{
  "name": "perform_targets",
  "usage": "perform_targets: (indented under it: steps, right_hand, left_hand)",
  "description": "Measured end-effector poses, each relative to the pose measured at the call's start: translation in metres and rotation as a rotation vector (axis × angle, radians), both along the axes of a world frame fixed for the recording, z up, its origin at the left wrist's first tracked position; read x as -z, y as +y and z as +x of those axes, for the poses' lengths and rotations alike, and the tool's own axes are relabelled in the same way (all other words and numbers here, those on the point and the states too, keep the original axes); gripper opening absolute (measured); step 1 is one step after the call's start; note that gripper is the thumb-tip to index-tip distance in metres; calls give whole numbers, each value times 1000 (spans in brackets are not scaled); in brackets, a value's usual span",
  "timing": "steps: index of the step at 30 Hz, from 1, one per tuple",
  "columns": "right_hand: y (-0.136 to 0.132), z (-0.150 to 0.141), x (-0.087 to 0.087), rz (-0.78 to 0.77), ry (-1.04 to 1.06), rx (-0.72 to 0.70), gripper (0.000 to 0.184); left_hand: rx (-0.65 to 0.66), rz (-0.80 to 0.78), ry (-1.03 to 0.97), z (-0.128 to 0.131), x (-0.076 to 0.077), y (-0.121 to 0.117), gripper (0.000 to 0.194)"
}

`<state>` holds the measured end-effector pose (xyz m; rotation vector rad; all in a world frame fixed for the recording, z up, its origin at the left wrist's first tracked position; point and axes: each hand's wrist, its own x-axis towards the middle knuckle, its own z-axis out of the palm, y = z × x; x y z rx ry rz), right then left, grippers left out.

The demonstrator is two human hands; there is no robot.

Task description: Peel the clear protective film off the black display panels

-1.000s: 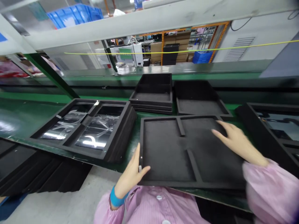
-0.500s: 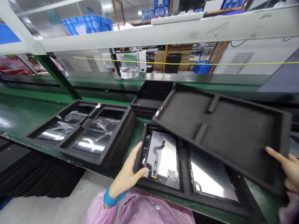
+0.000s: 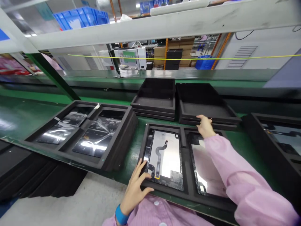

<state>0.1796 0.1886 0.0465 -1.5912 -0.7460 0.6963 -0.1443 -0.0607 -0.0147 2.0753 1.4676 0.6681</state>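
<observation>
A black foam tray (image 3: 185,169) lies in front of me with two flat display panels in its compartments. The left display panel (image 3: 168,157) has a silvery back and a dark curved flex cable (image 3: 158,158). My right sleeve partly covers the right display panel (image 3: 199,163). My left hand (image 3: 137,185) is open, fingers spread, at the near left edge of this tray and its left panel. My right hand (image 3: 205,125) reaches forward, its fingers closed about the front rim of an empty black foam tray (image 3: 204,102) at the back right.
Left of me stands a stack of foam trays (image 3: 103,160), its top one holding film-covered panels. Another foam tray stack (image 3: 154,105) sits at the back. More panels lie in a tray (image 3: 258,125) at the right. A white beam (image 3: 141,28) and yellow cord (image 3: 150,58) cross above the bench.
The empty foam tray, tilted over the panels in my right hand before, has moved away to the back. My right hand has moved forward and left. Both panels are more exposed.
</observation>
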Motion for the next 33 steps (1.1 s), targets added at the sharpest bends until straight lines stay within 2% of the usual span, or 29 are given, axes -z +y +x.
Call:
perform_targets:
  steps: [2, 6, 8, 13, 16, 21, 25, 29, 33]
  right_hand:
    - [-9, -30, 14, -46, -221, -164, 36]
    - [-30, -87, 32, -53, -662, -591, 26]
    - [-34, -108, 34, -76, -858, -683, 30]
    - [-26, -142, 32, -211, -1194, -611, 38]
    - [-20, -157, 29, -266, -1287, -576, 37]
    - [-16, -158, 19, -255, -1385, -704, 32]
    - [-25, -145, 14, -227, -1442, -767, 34]
    - [-33, -145, 19, -260, -1452, -684, 39]
    - [-26, -150, 24, -291, -1421, -637, 35]
  left_hand:
    - [-3, -16, -57, 3, -2, 8, 13]
    - [27, -44, -136, 11, -5, 28, 18]
    - [36, -54, -144, 16, -6, 35, 23]
    - [38, -107, -181, 19, -15, 41, 39]
    - [21, -136, -219, 18, -23, 42, 37]
    - [-56, -120, -285, 20, -28, 45, 24]
    - [-134, -65, -353, 24, -25, 55, 22]
    - [-172, -15, -407, 32, -18, 64, 23]
    - [-225, 39, -450, 38, -7, 65, 24]
